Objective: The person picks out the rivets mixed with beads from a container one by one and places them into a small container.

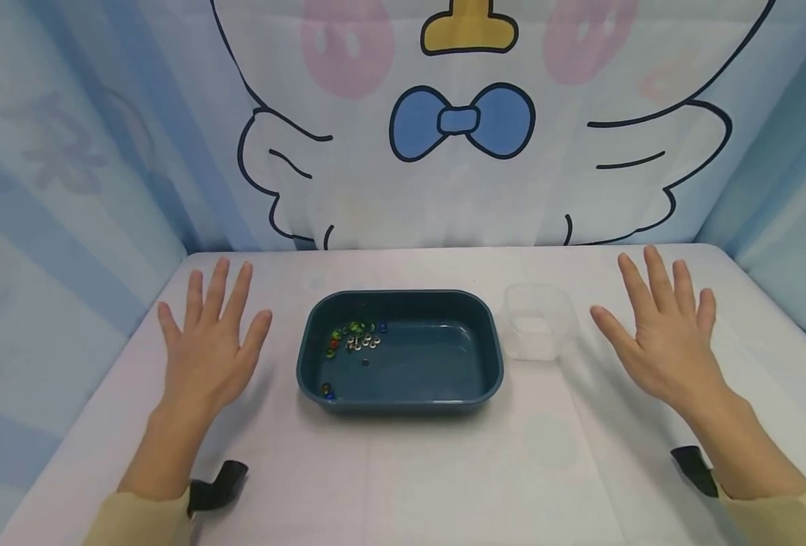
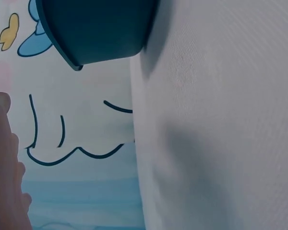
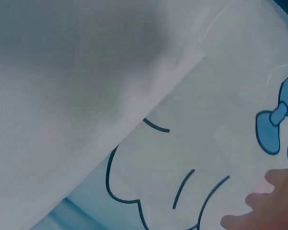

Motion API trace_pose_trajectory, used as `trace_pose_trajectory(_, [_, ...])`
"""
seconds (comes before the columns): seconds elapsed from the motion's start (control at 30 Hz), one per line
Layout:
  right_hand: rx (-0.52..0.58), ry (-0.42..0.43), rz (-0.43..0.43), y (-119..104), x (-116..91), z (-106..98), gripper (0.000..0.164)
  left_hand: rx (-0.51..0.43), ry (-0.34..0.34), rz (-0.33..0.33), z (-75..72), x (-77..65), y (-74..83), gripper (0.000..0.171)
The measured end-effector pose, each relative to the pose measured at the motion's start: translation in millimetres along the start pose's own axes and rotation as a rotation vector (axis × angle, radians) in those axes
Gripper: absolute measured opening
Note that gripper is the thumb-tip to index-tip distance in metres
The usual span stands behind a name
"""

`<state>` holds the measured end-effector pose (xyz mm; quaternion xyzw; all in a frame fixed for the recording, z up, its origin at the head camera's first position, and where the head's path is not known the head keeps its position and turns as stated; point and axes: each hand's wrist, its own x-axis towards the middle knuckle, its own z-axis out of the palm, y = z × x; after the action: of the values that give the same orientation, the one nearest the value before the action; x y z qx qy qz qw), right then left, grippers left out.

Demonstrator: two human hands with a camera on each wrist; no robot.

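Observation:
In the head view my left hand [image 1: 211,349] is held over the left of the table, palm down, its fingers straight and spread. My right hand [image 1: 672,345] is spread the same way over the right side. Neither holds anything. Between them sits a dark teal tray [image 1: 409,406]. Green, red and blue beads [image 1: 356,327] lie in its left half, with several small silvery rings [image 1: 362,343] beside them. A clear plastic container [image 1: 539,322] stands just right of the tray, closer to the right hand. The left wrist view shows part of the tray [image 2: 98,33].
A white cloth covers the table [image 1: 443,478]. Behind it hangs a curtain [image 1: 457,197] printed with a blue bow tie, and blue curtains close both sides. A black strap-like piece [image 1: 220,485] sits at the left wrist, another [image 1: 694,470] at the right.

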<state>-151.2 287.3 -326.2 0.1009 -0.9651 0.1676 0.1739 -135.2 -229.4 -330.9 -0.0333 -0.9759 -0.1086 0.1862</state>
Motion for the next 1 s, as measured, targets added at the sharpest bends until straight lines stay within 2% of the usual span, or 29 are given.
trace_pose_trajectory(0.27, [-0.005,0.021,-0.011,-5.2,3.9,0.3,0.079,-0.005,0.003,-0.002,-2.5,2.2,6.1,0.070])
trace_pose_trajectory(0.43, [-0.010,0.028,-0.025,-8.4,7.0,-0.5,0.079,-0.041,0.012,0.000,-2.8,3.3,11.4,0.071])
trace_pose_trajectory(0.67, [0.005,0.060,-0.066,-15.6,13.0,-3.8,0.078,-0.114,0.004,-0.001,-2.1,4.7,18.0,0.071])
trace_pose_trajectory(0.87, [0.054,0.141,-0.143,-22.0,17.5,-4.8,0.072,-0.204,-0.021,-0.002,0.6,8.7,23.6,0.071])
trace_pose_trajectory(1.0, [0.071,0.136,-0.138,-27.6,20.6,-6.1,0.072,-0.287,-0.030,-0.001,4.6,11.9,27.6,0.070])
